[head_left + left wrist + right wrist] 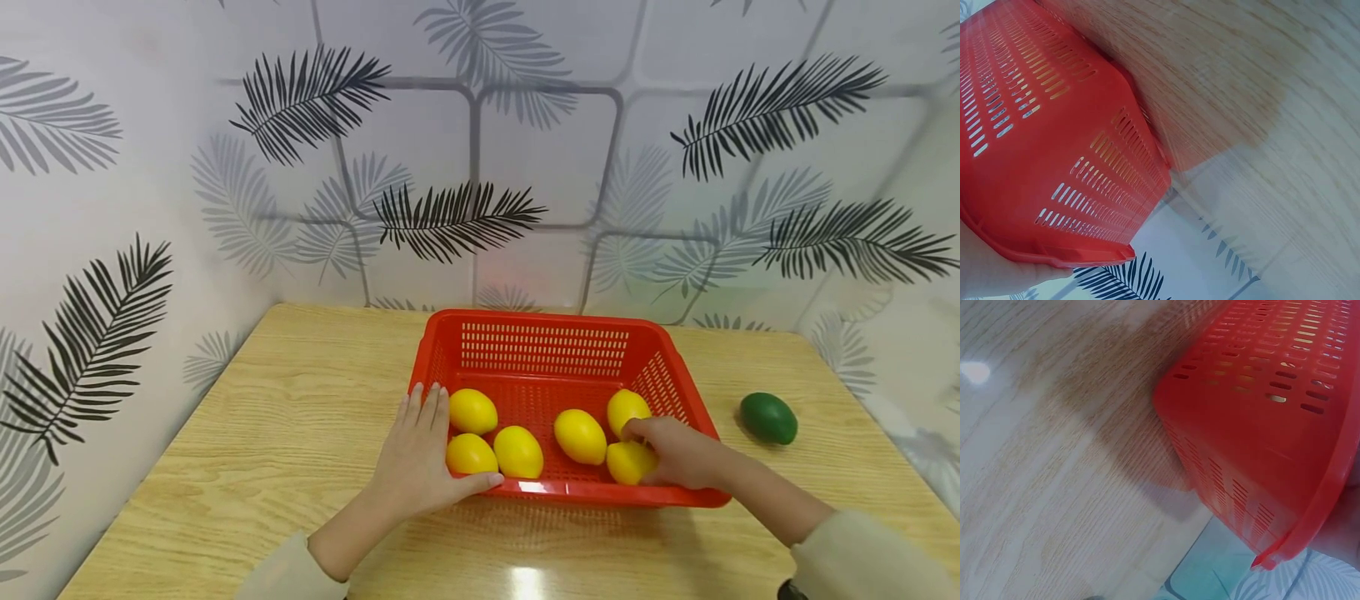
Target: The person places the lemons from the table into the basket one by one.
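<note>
A red plastic basket (pixel 536 392) with slotted walls stands on the table, several yellow lemons lying inside it. My left hand (pixel 420 467) rests over the basket's front left corner, fingers straight along the left rim and thumb along the front one. Beside those fingers lie three lemons, one of them a lemon (pixel 519 452) near the front wall. At the front right, inside the basket, my right hand (pixel 678 454) grips a lemon (pixel 630 462). Another lemon (pixel 627 410) sits just behind its fingertips, and a further lemon (pixel 580 436) lies to the left.
A dark green lemon-shaped fruit (pixel 768 418) lies on the wooden table (pixel 300 400), right of the basket. Behind the table rises a wall (pixel 525 150) with a leaf pattern. In both wrist views the basket's outer walls (pixel 1041 169) fill much of the frame.
</note>
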`<state>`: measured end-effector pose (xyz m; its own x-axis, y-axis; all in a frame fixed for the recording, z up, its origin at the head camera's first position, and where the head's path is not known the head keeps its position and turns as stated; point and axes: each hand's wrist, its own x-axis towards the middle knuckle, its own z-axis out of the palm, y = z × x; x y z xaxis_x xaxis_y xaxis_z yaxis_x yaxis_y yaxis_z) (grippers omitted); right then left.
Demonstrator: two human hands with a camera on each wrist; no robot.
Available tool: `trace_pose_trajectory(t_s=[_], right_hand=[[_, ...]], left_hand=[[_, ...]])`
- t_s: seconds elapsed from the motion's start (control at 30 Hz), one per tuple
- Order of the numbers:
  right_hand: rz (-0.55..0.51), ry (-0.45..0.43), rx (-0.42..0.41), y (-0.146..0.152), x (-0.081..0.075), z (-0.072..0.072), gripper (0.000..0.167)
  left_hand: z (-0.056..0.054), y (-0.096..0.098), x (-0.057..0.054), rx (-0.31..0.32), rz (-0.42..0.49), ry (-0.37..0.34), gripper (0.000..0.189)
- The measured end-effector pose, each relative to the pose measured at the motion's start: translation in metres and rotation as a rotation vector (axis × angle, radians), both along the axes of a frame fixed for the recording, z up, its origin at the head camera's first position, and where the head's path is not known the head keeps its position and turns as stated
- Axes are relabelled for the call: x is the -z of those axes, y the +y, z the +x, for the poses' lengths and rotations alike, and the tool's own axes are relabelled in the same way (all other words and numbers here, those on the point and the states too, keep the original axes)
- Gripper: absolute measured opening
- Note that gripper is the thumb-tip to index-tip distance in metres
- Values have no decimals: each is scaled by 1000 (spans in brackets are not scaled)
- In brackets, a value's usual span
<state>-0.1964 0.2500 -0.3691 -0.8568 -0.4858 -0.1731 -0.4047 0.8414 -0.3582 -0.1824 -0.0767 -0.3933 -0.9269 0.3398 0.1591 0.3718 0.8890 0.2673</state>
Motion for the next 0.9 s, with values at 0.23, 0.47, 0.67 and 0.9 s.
trace_pose_trajectory(t_s=[0.23,0.47,0.67,0.9], right_hand=[[8,-31,0,-2,3,-3,37],[-28,5,27,-1,-2,-5,33],[-137,200,117,8,-14,-2,29],[-229,402,288,22,-21,3,30]], left_hand=[[0,1,0,3,-1,-3,109],[0,0,0,2,12,-5,110],[1,0,-1,4,11,-10,110],[1,-1,0,5,10,-5,112]])
